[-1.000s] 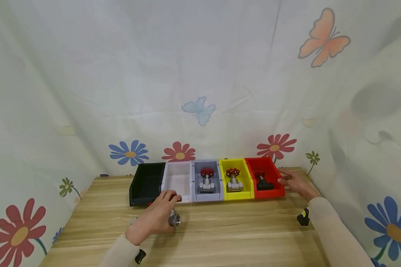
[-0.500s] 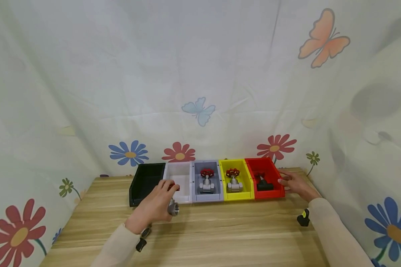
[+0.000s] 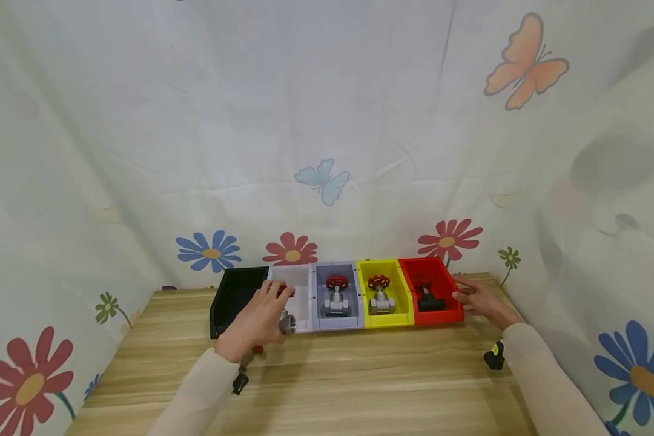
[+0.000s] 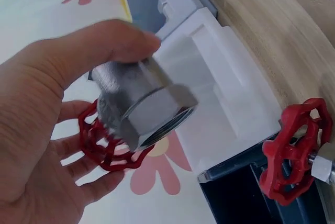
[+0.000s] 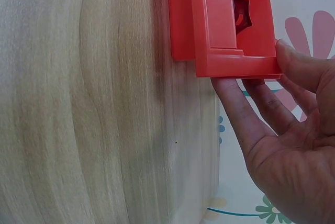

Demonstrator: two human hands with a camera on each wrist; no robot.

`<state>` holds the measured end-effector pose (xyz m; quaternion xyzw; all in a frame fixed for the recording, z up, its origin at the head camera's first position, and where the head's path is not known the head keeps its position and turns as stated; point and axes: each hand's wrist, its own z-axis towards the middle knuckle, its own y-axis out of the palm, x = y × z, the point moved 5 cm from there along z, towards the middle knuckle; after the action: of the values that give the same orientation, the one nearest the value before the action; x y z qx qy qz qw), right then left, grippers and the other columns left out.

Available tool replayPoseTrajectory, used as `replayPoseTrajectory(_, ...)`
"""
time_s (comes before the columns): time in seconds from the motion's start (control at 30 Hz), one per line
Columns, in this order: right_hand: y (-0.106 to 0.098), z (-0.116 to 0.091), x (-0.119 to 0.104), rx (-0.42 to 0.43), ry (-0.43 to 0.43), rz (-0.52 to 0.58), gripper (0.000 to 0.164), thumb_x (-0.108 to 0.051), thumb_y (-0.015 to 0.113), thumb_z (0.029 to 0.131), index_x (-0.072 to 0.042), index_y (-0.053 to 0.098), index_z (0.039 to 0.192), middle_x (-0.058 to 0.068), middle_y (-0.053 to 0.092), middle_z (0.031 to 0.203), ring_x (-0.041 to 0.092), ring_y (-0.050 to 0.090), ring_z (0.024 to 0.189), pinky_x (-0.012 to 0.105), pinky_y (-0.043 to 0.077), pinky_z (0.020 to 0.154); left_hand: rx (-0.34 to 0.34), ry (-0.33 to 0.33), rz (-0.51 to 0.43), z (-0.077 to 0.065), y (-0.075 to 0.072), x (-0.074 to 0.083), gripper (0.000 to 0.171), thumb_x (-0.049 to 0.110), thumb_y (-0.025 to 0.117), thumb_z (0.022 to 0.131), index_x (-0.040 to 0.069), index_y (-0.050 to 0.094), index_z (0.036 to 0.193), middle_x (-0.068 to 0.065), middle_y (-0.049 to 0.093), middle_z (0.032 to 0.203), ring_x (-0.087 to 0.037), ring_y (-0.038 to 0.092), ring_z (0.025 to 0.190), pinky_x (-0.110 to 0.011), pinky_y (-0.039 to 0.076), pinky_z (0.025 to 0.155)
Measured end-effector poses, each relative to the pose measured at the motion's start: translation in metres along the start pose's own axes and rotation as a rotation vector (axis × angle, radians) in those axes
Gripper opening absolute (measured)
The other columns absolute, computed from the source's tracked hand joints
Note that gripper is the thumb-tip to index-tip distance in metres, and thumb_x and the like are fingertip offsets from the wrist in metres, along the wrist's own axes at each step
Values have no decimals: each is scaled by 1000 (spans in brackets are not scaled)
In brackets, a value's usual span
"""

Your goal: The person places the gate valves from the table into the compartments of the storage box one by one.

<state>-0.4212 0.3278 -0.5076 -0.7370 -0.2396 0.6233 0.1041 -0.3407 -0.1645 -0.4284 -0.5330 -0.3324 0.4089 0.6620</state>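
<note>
The left hand (image 3: 258, 318) grasps a metal gate valve (image 4: 144, 103), its thumb pressed along the silvery body while the other fingers reach round the red handwheel (image 4: 102, 140). That valve is held up at the front of the white bin (image 3: 300, 277), with one hexagonal pipe end turned outward. A second red-wheeled valve (image 4: 298, 150) lies near, on the table (image 3: 370, 381) in front of the black bin (image 3: 242, 287); in the head view the left wrist mostly covers it.

The right hand (image 3: 482, 300) grips the outer side of the red bin (image 3: 441, 317), thumb at the rim and fingers against the outside wall. Inside that bin is a black-bodied valve (image 3: 430, 303) with a dark red wheel.

The five bins stand touching in one row, black, white, grey, yellow and red from left to right. The grey bin (image 3: 338, 324) and the yellow bin (image 3: 390, 320) each contain an upright metal valve with its red wheel uppermost. Behind the row hangs a pale curtain (image 3: 240, 121) printed with flowers and butterflies
</note>
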Motion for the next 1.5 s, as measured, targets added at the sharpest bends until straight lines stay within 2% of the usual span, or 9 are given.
replayPoseTrajectory(0.2, 1, -1, 1, -5, -9, 13, 66, -23, 55, 101, -11, 23, 157, 34, 35, 150, 48, 49, 128, 47, 56, 89, 58, -22, -2, 8, 4, -7, 89, 28, 93, 55, 12, 50, 131, -14, 46, 132, -32, 38, 124, -50, 41, 108)
replayPoseTrajectory(0.4, 1, 0, 1, -6, -4, 2, 67, -24, 55, 100, -13, 22, 157, 33, 35, 151, 48, 49, 128, 47, 56, 90, 62, -29, -15, 17, 7, -9, 90, 27, 95, 54, 10, 50, 131, -15, 46, 133, -34, 37, 126, -53, 40, 108)
replayPoseTrajectory(0.67, 0, 0, -1, -1, -8, -3, 66, -23, 55, 101, -12, 22, 157, 34, 35, 150, 48, 48, 129, 47, 56, 90, 26, -63, -47, 32, 15, -14, 92, 24, 94, 55, 9, 49, 135, -16, 45, 138, -35, 34, 130, -54, 37, 111)
replayPoseTrajectory(0.97, 1, 2, 3, 9, 7, 6, 65, -22, 55, 100, -14, 25, 157, 33, 36, 150, 47, 48, 129, 46, 56, 90, -26, -114, -90, 42, 29, -18, 92, 20, 94, 58, 10, 47, 138, -15, 43, 142, -37, 32, 133, -56, 33, 114)
replayPoseTrajectory(1.37, 0, 2, 8, 17, 6, -17, 68, -27, 57, 99, -14, 23, 157, 33, 35, 151, 47, 49, 128, 47, 55, 90, -57, -101, -108, 60, 47, -23, 95, 20, 94, 58, 8, 47, 139, -16, 43, 142, -36, 33, 131, -54, 33, 115)
replayPoseTrajectory(1.5, 1, 2, 6, 14, 11, -21, 69, -29, 58, 99, -14, 23, 157, 33, 34, 151, 48, 49, 129, 46, 55, 90, -74, -126, -136, 62, 53, -26, 95, 19, 93, 59, 9, 46, 141, -16, 41, 144, -36, 32, 132, -54, 34, 114)
